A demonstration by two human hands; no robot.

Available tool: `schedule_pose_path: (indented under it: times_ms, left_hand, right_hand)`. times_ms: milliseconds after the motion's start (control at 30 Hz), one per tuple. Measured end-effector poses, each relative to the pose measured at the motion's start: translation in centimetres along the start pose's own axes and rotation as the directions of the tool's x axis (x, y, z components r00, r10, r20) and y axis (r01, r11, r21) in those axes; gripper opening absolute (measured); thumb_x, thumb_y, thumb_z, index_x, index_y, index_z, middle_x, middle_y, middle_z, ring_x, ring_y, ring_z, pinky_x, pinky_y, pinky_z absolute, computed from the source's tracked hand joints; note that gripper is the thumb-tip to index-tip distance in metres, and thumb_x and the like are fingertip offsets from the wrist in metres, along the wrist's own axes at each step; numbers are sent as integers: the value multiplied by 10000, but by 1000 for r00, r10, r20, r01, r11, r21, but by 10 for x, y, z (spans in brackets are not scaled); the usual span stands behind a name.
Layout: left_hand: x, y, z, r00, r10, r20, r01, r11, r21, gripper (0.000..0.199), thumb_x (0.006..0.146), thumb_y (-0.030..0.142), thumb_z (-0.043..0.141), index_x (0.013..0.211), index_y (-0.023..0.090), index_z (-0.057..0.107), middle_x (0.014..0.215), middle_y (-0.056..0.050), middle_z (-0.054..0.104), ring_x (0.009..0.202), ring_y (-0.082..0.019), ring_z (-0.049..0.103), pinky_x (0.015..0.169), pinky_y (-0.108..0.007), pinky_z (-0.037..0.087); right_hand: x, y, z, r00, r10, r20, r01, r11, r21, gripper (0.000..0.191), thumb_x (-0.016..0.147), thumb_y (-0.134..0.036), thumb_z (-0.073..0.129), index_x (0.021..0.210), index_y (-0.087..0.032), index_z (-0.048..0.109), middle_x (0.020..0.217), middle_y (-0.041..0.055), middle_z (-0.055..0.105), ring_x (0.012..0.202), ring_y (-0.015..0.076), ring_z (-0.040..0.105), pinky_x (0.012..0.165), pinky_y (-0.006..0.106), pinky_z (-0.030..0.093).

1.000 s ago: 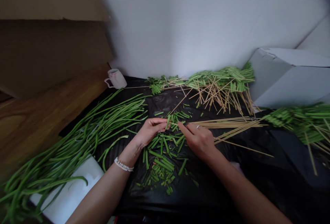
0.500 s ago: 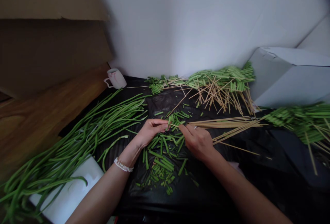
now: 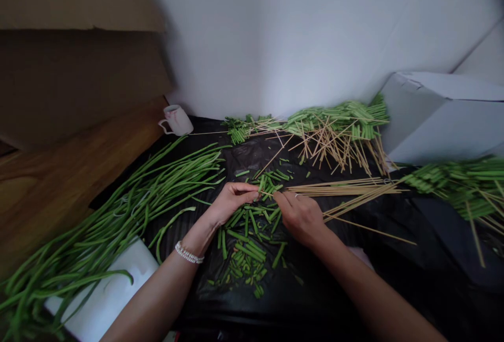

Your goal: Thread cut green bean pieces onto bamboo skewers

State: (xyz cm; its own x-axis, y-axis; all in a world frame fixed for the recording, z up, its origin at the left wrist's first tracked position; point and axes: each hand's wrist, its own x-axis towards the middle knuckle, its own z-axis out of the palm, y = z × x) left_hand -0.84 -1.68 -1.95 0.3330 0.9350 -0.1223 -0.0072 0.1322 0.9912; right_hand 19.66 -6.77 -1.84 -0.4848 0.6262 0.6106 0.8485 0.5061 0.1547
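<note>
My left hand (image 3: 233, 201) pinches a short cut piece of green bean (image 3: 261, 188) between thumb and fingertips. Facing it, my right hand (image 3: 300, 215) is closed on a thin wooden skewer (image 3: 266, 193), whose front part reaches the bean piece. Whether the tip has passed through the bean is too small to tell. Beneath both hands lies a loose heap of cut bean pieces (image 3: 250, 250) on black plastic sheeting (image 3: 232, 308). Bare skewers (image 3: 366, 193) lie just right of my right hand.
Long whole beans (image 3: 157, 184) spread over the left side, partly on a white board (image 3: 114, 289). A mug (image 3: 177, 120) stands at the back left. Skewered beans (image 3: 334, 118) are piled at the back, more (image 3: 464, 182) at the right, near a white box (image 3: 444, 116).
Both hands have barely moved. The skewer and bean piece between them have shifted slightly, with the bean a little farther right of my left fingertips.
</note>
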Motion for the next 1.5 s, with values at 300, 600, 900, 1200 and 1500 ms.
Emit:
schedule_pose_path:
  times_ms: [300, 600, 900, 1200, 1500]
  left_hand:
    - [1, 3, 0, 999, 34, 23, -33, 999, -41, 240, 653, 257, 801, 860, 153, 738, 766, -34, 728, 688, -116, 627, 688, -233, 460]
    - [2, 8, -4, 994, -12, -107, -20, 958, -286, 223, 583, 223, 839, 767, 149, 737, 718, -17, 708, 628, -83, 609, 657, -204, 470]
    - [2, 6, -2, 997, -17, -72, -4, 961, -276, 218, 585, 216, 841, 765, 141, 745, 703, -20, 703, 617, -77, 605, 630, -189, 458]
    - [2, 2, -5, 999, -8, -36, -1, 969, -247, 192, 619, 210, 822, 784, 151, 744, 727, -21, 703, 639, -87, 606, 669, -216, 458]
    - [0, 3, -2, 999, 1, -34, -9, 970, -243, 192, 605, 217, 826, 759, 142, 738, 709, -28, 693, 641, -100, 602, 659, -226, 457]
  right_hand:
    - [1, 4, 1, 996, -39, -79, 45, 996, 76, 233, 891, -96, 424, 1008, -134, 623, 781, 36, 631, 725, 148, 503, 643, 288, 335]
    - [0, 9, 0, 993, 14, -119, -13, 1000, 7, 256, 863, -65, 446, 1012, -148, 636, 701, 12, 587, 631, 148, 455, 581, 298, 293]
    - [-1, 7, 1, 994, 20, -107, -10, 996, 91, 259, 850, -40, 422, 968, -141, 629, 714, 21, 595, 655, 152, 480, 593, 287, 313]
    - [1, 5, 1, 993, 24, -111, -9, 991, 135, 234, 868, -50, 414, 927, -158, 613, 749, 28, 613, 712, 142, 498, 631, 268, 329]
    - [-1, 2, 4, 994, 14, -107, -9, 999, 47, 248, 861, -51, 401, 953, -155, 606, 687, 9, 569, 605, 131, 451, 573, 280, 279]
